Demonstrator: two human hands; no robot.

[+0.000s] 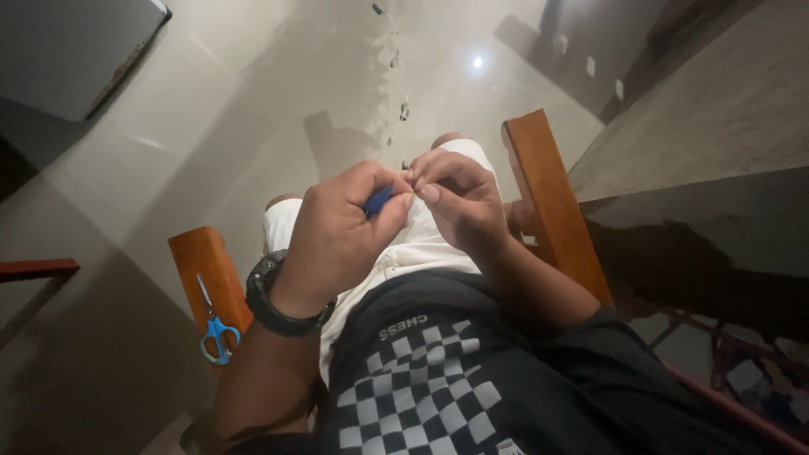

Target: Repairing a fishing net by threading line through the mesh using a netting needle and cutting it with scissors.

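A single head-worn camera looks steeply down from close above the seated person's lap, taking in the wooden chair arms and the glossy tiled floor beyond

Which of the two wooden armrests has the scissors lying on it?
The left armrest, beside the watch-wearing left hand: blue-handled scissors lie on it. The right armrest carries nothing.

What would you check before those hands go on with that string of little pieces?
1. Left hand pinching the small blue tool: ok.
2. Right hand fingertips meeting the left at the string: ok.
3. String hanging free above the floor: ok.
4. Scissors resting on the wooden armrest, within reach: ok.
5. What sits between the fingertips: cannot tell.
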